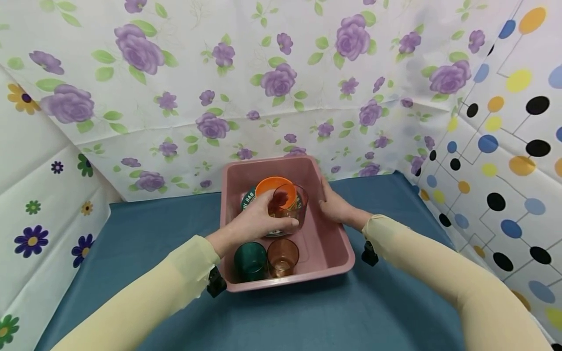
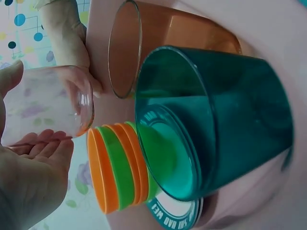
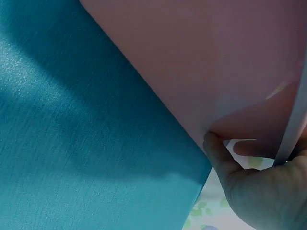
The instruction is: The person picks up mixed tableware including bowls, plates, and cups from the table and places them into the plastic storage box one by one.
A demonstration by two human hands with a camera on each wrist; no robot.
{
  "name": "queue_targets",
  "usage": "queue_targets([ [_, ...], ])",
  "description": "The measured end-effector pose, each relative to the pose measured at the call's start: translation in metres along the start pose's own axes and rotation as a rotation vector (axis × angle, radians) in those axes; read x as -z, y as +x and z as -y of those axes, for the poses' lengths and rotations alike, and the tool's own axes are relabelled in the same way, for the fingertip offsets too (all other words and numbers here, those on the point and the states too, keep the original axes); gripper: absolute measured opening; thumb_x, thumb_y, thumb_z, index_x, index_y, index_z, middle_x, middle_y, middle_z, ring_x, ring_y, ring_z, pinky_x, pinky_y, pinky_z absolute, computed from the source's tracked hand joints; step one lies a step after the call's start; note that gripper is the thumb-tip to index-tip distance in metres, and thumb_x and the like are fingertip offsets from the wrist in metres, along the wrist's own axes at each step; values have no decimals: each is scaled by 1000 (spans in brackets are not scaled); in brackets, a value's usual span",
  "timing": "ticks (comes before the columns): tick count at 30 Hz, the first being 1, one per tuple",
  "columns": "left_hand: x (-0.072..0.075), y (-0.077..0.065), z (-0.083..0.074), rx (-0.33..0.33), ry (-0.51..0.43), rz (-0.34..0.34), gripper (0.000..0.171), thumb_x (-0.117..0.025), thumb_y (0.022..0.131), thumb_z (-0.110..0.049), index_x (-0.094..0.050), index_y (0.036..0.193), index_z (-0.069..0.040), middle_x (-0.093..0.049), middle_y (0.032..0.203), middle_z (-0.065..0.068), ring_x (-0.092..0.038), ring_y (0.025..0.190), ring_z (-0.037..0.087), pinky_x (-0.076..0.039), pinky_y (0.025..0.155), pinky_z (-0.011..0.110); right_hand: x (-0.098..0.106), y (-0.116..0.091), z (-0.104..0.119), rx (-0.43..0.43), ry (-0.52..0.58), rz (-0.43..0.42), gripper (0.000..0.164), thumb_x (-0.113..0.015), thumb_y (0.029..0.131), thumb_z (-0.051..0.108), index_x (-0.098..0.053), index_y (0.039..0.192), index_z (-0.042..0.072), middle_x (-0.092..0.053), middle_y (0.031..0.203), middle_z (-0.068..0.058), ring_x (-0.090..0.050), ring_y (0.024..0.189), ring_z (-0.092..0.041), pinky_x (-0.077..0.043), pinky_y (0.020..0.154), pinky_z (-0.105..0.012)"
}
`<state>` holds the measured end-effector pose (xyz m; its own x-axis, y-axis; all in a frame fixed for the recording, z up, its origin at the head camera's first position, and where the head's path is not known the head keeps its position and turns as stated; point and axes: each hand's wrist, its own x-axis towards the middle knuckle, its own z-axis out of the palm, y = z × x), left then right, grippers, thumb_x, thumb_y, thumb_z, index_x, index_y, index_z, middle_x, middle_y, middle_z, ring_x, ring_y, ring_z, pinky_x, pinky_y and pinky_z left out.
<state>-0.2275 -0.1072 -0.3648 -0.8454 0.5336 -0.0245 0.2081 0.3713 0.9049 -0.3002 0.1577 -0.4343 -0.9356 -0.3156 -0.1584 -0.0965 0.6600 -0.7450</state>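
My left hand [image 1: 259, 217] grips a clear, pinkish see-through cup [image 2: 45, 103] between thumb and fingers, above the far part of a pink plastic basin [image 1: 285, 281]. At the basin's right side, my right hand [image 1: 340, 204] holds the rim, thumb on the inner side. Inside, behind the held cup, stands a stack of orange and green bowls [image 2: 117, 167] on plates [image 2: 180, 213] with lettered teal rims. A dark green see-through cup [image 1: 250, 262] and an amber cup [image 1: 283, 258] stand side by side in the near left corner.
The basin rests on a table with a blue cover [image 1: 175, 214]. Behind it hangs a white sheet with purple flowers [image 1: 281, 80]; a dotted sheet [image 1: 496, 200] closes the right side and another flowered sheet [image 1: 32, 239] the left.
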Motion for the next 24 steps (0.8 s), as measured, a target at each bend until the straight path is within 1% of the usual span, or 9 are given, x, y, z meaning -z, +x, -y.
queue_targets([
  [5, -8, 6, -4, 8, 47, 47, 78, -83, 86, -39, -45, 147, -9, -55, 136, 9, -55, 119, 20, -50, 102, 41, -1, -1, 0, 21, -4, -7, 78, -36, 109, 6, 23, 160, 11, -3, 167, -27, -29, 147, -45, -42, 108, -57],
  [7, -12, 8, -6, 7, 85, 72, 78, -84, 86, -40, -44, 147, -11, -53, 135, 5, -54, 119, 19, -50, 102, 39, -1, -2, 1, 40, 8, -7, 78, -37, 109, 8, 22, 160, 11, -11, 165, -30, -40, 140, -48, -48, 102, -56],
  [9, -15, 10, -8, -2, 118, 110, 77, -84, 86, -38, -44, 145, -12, -52, 134, 2, -53, 118, 17, -50, 101, 37, 0, -3, 1, 56, 22, -4, 78, -38, 110, 10, 22, 160, 11, -13, 164, -32, -44, 137, -48, -50, 97, -55],
  [12, -20, 13, -9, -23, 162, 179, 77, -84, 85, -37, -42, 145, -12, -50, 133, 0, -51, 117, 15, -50, 99, 33, 1, -4, 0, 75, 21, -3, 78, -38, 109, 8, 22, 160, 8, -13, 163, -33, -43, 137, -48, -50, 92, -52],
  [13, -22, 14, -10, -36, 170, 204, 77, -84, 85, -35, -43, 145, -12, -50, 132, 0, -51, 117, 15, -50, 99, 32, 1, -4, -1, 75, 15, -5, 78, -38, 109, 6, 22, 160, 7, -11, 164, -33, -39, 140, -47, -48, 92, -52],
  [14, -24, 15, -10, -47, 183, 229, 77, -84, 84, -35, -43, 145, -12, -50, 132, 0, -51, 117, 15, -50, 98, 31, 2, -5, -1, 72, 10, -7, 78, -37, 108, 5, 22, 160, 6, -9, 165, -32, -34, 143, -47, -46, 95, -53],
  [17, -29, 18, -12, -71, 227, 286, 80, -85, 83, -35, -44, 146, -11, -52, 131, -1, -51, 117, 16, -51, 95, 28, 1, -4, -2, 68, 1, -18, 78, -37, 107, 2, 20, 160, 5, -5, 166, -29, -27, 147, -46, -43, 102, -55],
  [20, -33, 21, -13, -81, 265, 321, 80, -86, 82, -35, -45, 146, -10, -53, 130, 0, -53, 116, 17, -52, 93, 26, 0, -2, -1, 70, 12, -28, 79, -38, 106, 2, 18, 160, 4, -1, 167, -27, -22, 149, -45, -38, 110, -58],
  [24, -38, 23, -12, -79, 322, 350, 82, -87, 82, -35, -44, 147, -10, -52, 131, 2, -52, 116, 16, -50, 94, 25, -1, -1, 0, 69, -4, -40, 78, -39, 105, 1, 15, 160, 2, -2, 167, -27, -23, 149, -46, -38, 111, -59],
])
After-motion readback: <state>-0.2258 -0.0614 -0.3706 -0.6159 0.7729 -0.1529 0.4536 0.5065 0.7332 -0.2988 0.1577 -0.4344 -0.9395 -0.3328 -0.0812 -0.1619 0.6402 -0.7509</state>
